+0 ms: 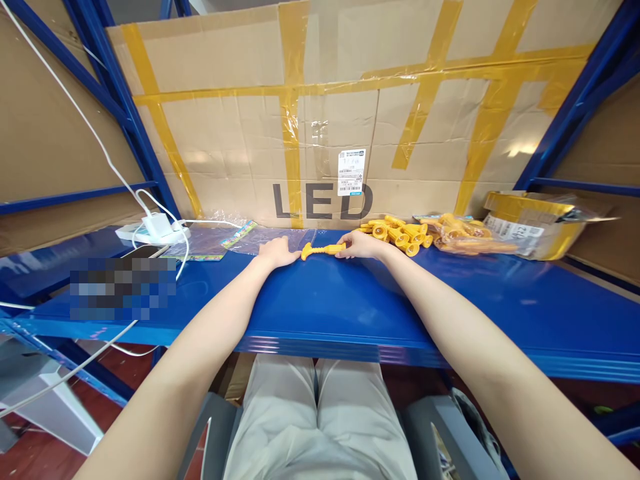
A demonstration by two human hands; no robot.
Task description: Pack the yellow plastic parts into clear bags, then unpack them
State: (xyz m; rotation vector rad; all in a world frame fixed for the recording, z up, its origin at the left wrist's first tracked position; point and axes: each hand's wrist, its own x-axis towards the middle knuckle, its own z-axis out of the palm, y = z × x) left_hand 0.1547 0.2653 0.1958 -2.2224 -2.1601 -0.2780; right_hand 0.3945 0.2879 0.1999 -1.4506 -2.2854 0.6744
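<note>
A yellow plastic toy hammer (320, 250) lies sideways just above the blue shelf (330, 300), its head pointing left. My right hand (361, 244) pinches the handle end between thumb and fingers. By the hammer's head, my left hand (278, 252) rests with fingers stretched over the edge of a flat clear plastic bag (250, 241). The left thumb comes close to the head; whether it touches cannot be made out. Behind my right hand is a loose pile of similar yellow toy pieces (400, 233).
Further right are a clear bag of yellow pieces (463, 235) and an open cardboard box (545, 233). On the left lie a white power strip (155, 229) with cables and a blurred dark object (123, 283). A taped cardboard panel (225, 147) closes the back.
</note>
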